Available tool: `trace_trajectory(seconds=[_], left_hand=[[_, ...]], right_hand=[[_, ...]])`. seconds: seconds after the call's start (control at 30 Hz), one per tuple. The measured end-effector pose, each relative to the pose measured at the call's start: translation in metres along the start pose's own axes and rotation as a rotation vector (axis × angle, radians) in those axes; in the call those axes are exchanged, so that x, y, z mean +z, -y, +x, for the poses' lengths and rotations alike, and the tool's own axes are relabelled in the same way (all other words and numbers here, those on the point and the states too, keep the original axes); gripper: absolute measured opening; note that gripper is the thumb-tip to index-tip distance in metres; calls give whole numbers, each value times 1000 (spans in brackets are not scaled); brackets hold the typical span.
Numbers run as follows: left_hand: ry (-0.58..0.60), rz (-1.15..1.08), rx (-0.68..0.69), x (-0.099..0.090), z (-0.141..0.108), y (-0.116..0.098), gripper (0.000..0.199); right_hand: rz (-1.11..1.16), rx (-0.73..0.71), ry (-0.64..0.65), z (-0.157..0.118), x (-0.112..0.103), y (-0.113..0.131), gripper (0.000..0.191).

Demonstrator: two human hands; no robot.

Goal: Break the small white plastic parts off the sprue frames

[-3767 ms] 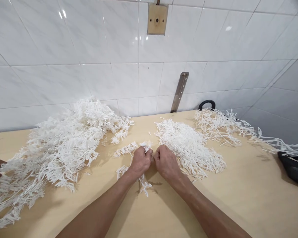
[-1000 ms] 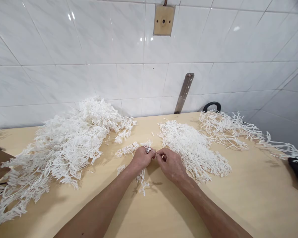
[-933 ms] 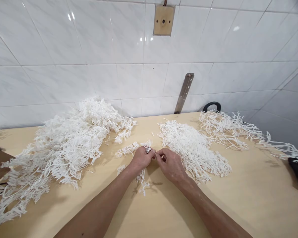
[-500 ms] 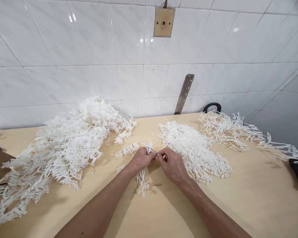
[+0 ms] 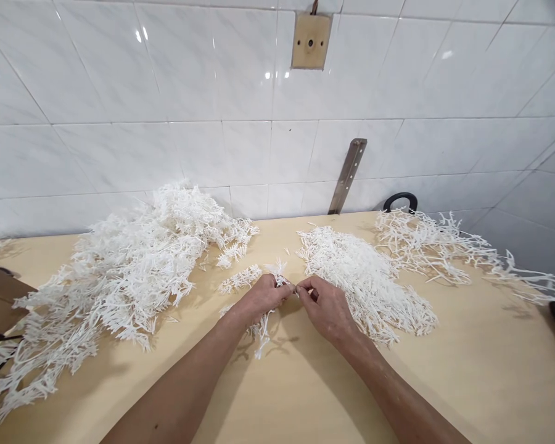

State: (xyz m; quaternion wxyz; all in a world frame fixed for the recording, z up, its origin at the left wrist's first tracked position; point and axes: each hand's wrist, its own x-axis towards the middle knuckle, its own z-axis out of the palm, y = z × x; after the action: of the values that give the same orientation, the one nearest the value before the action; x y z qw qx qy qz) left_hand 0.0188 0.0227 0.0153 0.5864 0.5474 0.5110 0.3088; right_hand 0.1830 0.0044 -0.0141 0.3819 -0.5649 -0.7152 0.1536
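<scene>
My left hand point(image 5: 269, 294) is closed around a small bunch of white branching plastic pieces point(image 5: 261, 336), which stick out above and below its fingers. Close against it, my right hand point(image 5: 324, 303) pinches at the fingertips; whatever lies between them is too small to make out. A dense heap of white pieces point(image 5: 351, 277) lies just right of my right hand. Small white clusters point(image 5: 240, 279) rest beside my left hand, and a larger, taller white heap point(image 5: 152, 265) spreads over the left side.
Looser white strands point(image 5: 425, 243) trail across the right of the wooden table point(image 5: 499, 382). Black objects sit at the back right and right edge, one a black ring point(image 5: 400, 201). A cardboard box point(image 5: 2, 299) stands far left. A metal strip point(image 5: 348, 176) leans on the tiled wall.
The view has shifted slightly, so the surroundings appear a little further right. The dangling end of the bunch below my left hand has changed position a little. Both hands stay together.
</scene>
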Motion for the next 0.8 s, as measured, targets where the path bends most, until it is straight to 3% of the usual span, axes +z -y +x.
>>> trace_trajectory(seconds=[0.27,0.63,0.8], left_hand=[[92,-102,-15,-7,4,4,45],[145,-69,-23,-9,0,-3,44],[156,-92,-20,-10,-4,-9,46]], right_hand=[[146,150,162,3,-13,6,28],[63,14,23,1,-5,2,19],[64,-17,43,2,-6,1,19]])
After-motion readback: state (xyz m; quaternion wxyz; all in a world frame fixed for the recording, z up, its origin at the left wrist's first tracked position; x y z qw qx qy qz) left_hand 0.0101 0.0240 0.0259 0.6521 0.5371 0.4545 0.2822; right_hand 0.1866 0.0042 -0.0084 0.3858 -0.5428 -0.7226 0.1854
